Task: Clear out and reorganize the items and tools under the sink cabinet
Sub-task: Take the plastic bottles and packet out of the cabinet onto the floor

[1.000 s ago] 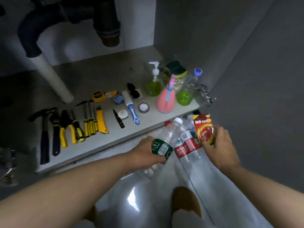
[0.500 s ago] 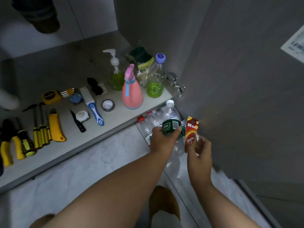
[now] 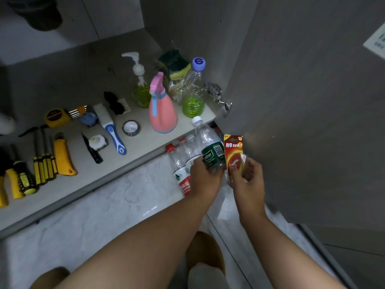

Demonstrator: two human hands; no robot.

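The green-labelled bottle (image 3: 212, 156) reads "stbon" in white, its first letters hidden, beside a barcode. Just to its right, the red card (image 3: 233, 150) carries the white characters 南孚 and a yellow 5. The far purple cap (image 3: 199, 63) shows a white 6 or G. The red-labelled bottle (image 3: 183, 183) bears white Chinese characters, partly hidden. Print on the white sign (image 3: 377, 44) at far right is too blurred to read.

Left hand (image 3: 205, 176) grips bottle (image 3: 209, 147); right hand (image 3: 248, 178) pinches packet (image 3: 233, 152).

Reaching forward and down with both bare forearms, close side by side. Gripping a green-labelled water bottle (image 3: 210, 152) round its lower part in the left hand (image 3: 205, 180). Pinching a red blister pack (image 3: 233, 150) upright in the right hand (image 3: 249, 180), between thumb and curled fingers (image 3: 253, 166).
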